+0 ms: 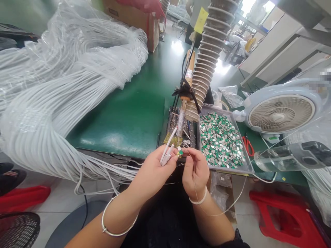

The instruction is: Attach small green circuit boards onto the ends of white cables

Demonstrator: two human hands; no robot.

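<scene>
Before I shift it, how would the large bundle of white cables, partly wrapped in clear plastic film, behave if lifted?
The large bundle of white cables would probably sag, as it bends in a broad curve. Its many strands suggest considerable weight. The glossy clear plastic film may slide in the grip.

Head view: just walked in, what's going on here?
A person at a green-topped workbench holds white cable ends and a small green-and-silver circuit board in the left-hand grip. The right-hand grip pinches a thin silvery wire close to that board. Just beyond, a wooden-handled soldering iron points down; I can't tell whether its tip touches the board. Similar boards fill a grey rectangular tray to the right; a large white cable bundle, partly plastic-wrapped, lies left.
</scene>
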